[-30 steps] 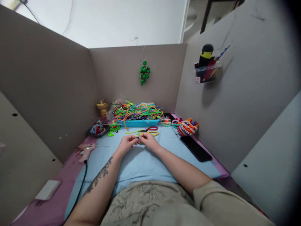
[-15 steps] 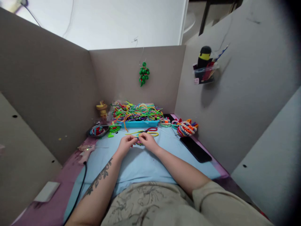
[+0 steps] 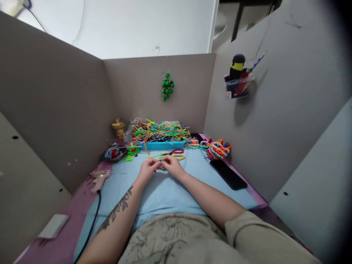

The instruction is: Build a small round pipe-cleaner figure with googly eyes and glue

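Between the fingertips of both hands is a small multicoloured piece of pipe-cleaner work (image 3: pixel 161 167), with pink, yellow and blue-green showing. My left hand (image 3: pixel 148 169) pinches it from the left, thumb and forefinger together. From the right, my right hand (image 3: pixel 173 165) pinches the same piece, its fingertips almost meeting the left ones. Much of the piece is hidden behind the fingers. Just beyond the hands lie scissors (image 3: pixel 178 151) with red and yellow handles. A blue tray (image 3: pixel 162 145) heaped with colourful pipe cleaners (image 3: pixel 159 130) stands behind them.
A pink glue gun (image 3: pixel 101 181) with a black cord rests at the left, near a dark bowl (image 3: pixel 121 157). At the right are a black phone (image 3: pixel 228 174) and colourful fuzzy figures (image 3: pixel 217 150). Grey panels (image 3: pixel 159 73) enclose the table on three sides.
The hands stay in almost the same place, both pinching the piece. A little more blue-green shows between the fingertips. The whole view has shifted slightly.
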